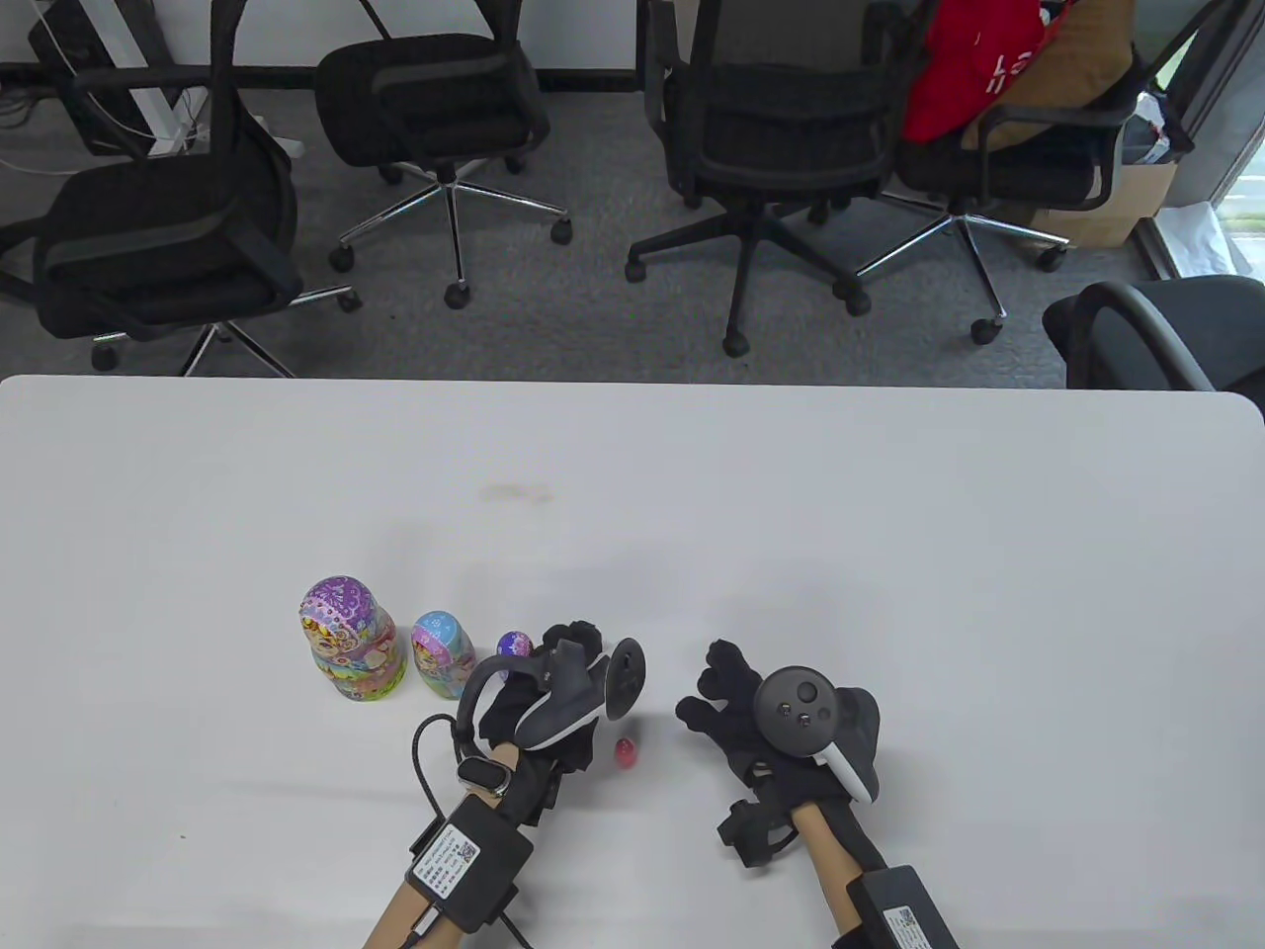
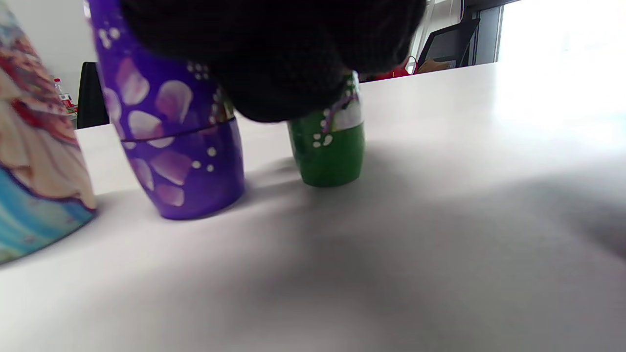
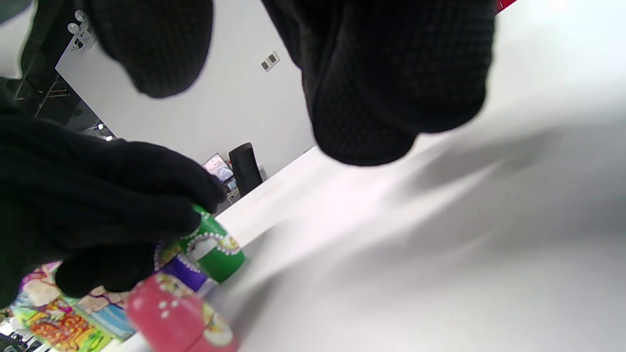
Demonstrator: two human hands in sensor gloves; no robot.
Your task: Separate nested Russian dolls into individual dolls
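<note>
Four dolls stand in a row on the white table [image 1: 889,514]: a large multicoloured doll [image 1: 348,643], a blue doll [image 1: 442,654], a purple doll [image 1: 514,646] and a green doll [image 2: 330,151]. My left hand [image 1: 573,643] hides the green doll in the table view. Its fingers [image 2: 279,58] hold the green doll's top, also seen in the right wrist view [image 3: 212,247]. A tiny red doll [image 1: 625,753] stands just right of my left wrist. My right hand [image 1: 707,687] hovers to the right of it, fingers [image 3: 391,73] spread and empty.
Several black office chairs [image 1: 435,109] stand on the grey carpet beyond the table's far edge. A cable [image 1: 425,771] runs along my left forearm. The purple doll [image 2: 181,142] and blue doll [image 2: 34,195] stand close to the left of the green one.
</note>
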